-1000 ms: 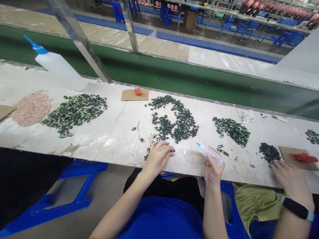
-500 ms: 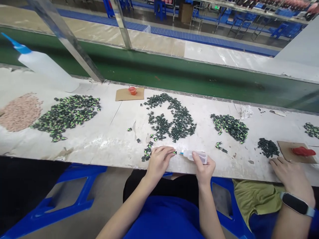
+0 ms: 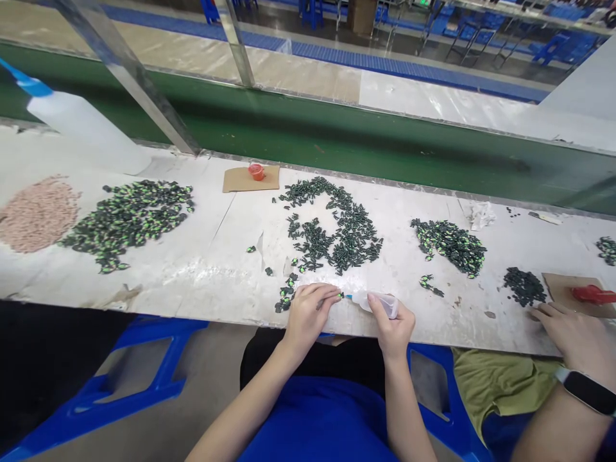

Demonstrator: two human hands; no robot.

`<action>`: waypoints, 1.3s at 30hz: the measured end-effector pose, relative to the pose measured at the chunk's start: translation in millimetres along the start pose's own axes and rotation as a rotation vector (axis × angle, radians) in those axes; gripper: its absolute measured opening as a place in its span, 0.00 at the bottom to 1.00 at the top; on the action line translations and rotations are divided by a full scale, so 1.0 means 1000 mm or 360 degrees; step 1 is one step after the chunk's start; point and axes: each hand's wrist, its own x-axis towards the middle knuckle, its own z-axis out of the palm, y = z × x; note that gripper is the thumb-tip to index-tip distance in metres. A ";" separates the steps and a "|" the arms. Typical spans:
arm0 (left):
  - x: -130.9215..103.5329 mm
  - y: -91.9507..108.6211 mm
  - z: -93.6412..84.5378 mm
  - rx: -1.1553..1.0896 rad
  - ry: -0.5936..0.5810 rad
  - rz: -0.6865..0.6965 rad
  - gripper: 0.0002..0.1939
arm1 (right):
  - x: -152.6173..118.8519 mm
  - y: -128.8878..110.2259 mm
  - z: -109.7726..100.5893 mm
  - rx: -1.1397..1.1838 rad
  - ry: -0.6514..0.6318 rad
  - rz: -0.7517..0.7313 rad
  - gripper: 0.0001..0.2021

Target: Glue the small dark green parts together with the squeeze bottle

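Note:
Near the table's front edge, my left hand (image 3: 310, 311) pinches a small black-and-green piece (image 3: 341, 295) between its fingertips. My right hand (image 3: 395, 324) is closed around a clear squeeze bottle (image 3: 378, 303) with a blue tip, lying nearly level. Its thin nozzle points left, at or very near the piece; whether they touch I cannot tell. Beside my left hand lies a small cluster of black-and-green pieces (image 3: 285, 295). Beyond both hands spreads a loose pile of dark green pieces (image 3: 353, 237).
At left are a black-and-green pile (image 3: 129, 221), pink pieces (image 3: 38, 215) and a large white bottle (image 3: 89, 131). A red cup (image 3: 256, 171) sits on cardboard at the back. To the right are another black-and-green pile (image 3: 452, 247), black pieces (image 3: 524, 287) and a co-worker's hand (image 3: 572, 330).
The bottle's tip has come slightly closer to the piece in my left hand. The co-worker's hand has shifted a little to the right. The view has tilted slightly.

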 end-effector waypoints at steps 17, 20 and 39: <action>0.000 0.002 -0.001 0.0001 0.0010 -0.0012 0.05 | 0.000 -0.001 0.000 -0.0017 -0.0009 0.0006 0.16; -0.001 0.002 0.000 0.0003 0.0014 -0.0037 0.05 | 0.000 -0.001 -0.001 -0.0018 0.0003 0.0025 0.17; -0.004 -0.002 0.001 0.0029 0.0031 0.0098 0.06 | 0.025 0.010 -0.014 0.0369 0.0512 0.0101 0.19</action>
